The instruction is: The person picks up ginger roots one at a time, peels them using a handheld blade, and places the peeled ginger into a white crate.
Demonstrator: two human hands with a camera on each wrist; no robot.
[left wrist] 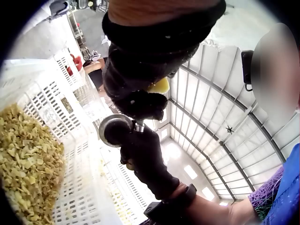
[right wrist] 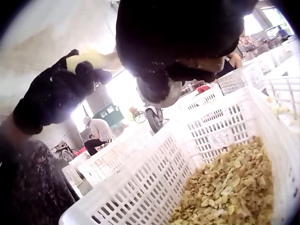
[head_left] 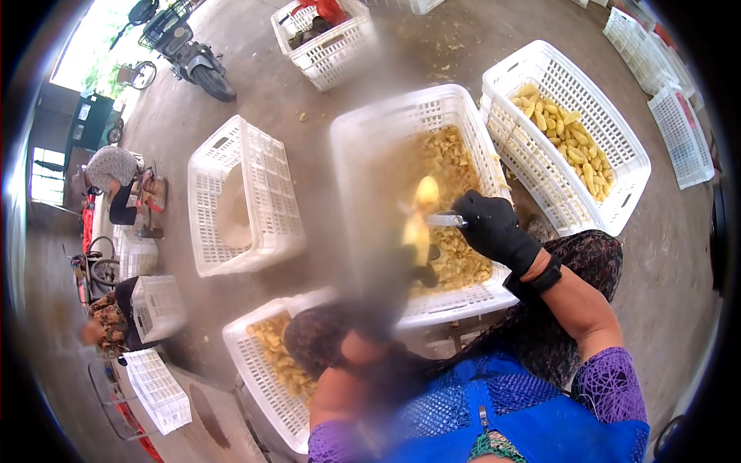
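In the head view my right hand [head_left: 494, 228], in a black glove, grips a metal-handled tool [head_left: 446, 221]. Its round metal end [left wrist: 115, 131] pokes out of the fist in the left wrist view. My left hand [right wrist: 56, 96], also gloved in black, holds a peeled yellow piece of produce [right wrist: 88, 61] between thumb and fingers. The tool's working tip lies right at the yellow piece [head_left: 426, 193], partly lost in blur. Both hands are above a white plastic crate [head_left: 444, 315] filled with yellow peelings [head_left: 455, 158].
To the right, a white crate [head_left: 532, 58] holds peeled yellow pieces [head_left: 575, 147]. Another crate [head_left: 270, 420] with yellow pieces stands by the left knee. A crate with a pale round tub [head_left: 235, 204] is farther left. Two people sit beyond, near a parked scooter [head_left: 189, 58].
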